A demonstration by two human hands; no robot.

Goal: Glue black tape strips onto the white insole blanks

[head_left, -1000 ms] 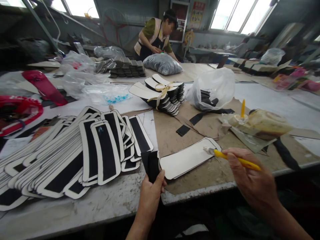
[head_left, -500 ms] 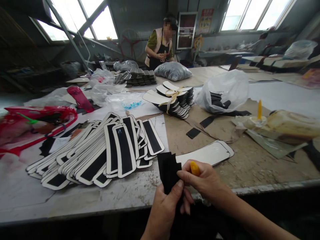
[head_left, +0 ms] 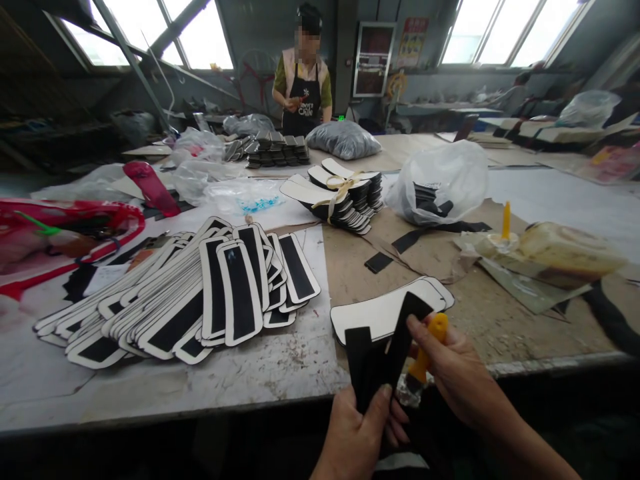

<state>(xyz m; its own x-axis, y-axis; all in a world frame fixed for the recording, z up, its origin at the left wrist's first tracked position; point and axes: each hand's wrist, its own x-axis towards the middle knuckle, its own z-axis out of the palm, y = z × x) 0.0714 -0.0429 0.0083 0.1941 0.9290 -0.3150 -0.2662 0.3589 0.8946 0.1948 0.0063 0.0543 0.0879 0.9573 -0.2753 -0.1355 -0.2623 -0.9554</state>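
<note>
Black strips [head_left: 361, 353] are gripped in my left hand [head_left: 353, 430], its thumb pressed over them at the table's front edge. My right hand [head_left: 463, 377] pinches the upper end of one black strip [head_left: 409, 320], which fans out from the others. That same hand also holds a yellow-handled brush [head_left: 424, 357], its whitish, crusted head pointing down. Just behind the strips lie white curved panels [head_left: 367, 315] with dark edges, partly covered by the strip. To the left is a fanned heap of white panels with black centres [head_left: 243, 293].
Behind are tied panel bundles [head_left: 345, 193], a clear bag with black pieces [head_left: 440, 183] and loose black strips [head_left: 379, 262]. A stained plastic container [head_left: 570, 250] stands right, a red bag [head_left: 115, 227] left. Across the table stands a person in an apron [head_left: 303, 90].
My right hand has moved right and drawn one black strip's end away from the bunch. The brush now shows more fully. The person across the table has straightened up.
</note>
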